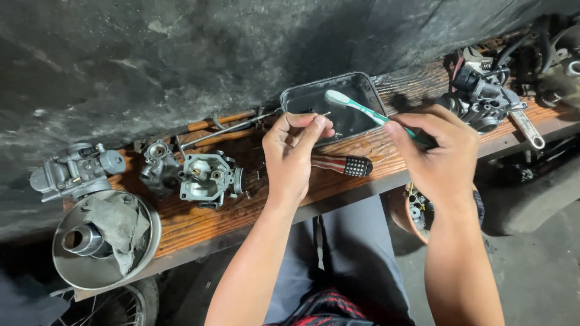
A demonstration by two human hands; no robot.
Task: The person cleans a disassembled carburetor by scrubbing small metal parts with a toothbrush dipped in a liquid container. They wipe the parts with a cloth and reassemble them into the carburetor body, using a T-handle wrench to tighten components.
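Grey lap (356,253) below worn wooden bench (205,220), dark wall (181,54).

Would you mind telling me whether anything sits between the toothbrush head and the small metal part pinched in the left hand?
Nothing visible does. The toothbrush, gripped in the right hand, has its head just beside the thin metal part held by the left hand above the dark tray.

No packages, labels, signs or screens show anywhere on the wooden bench or around it; nothing here carries a printed panel or display.
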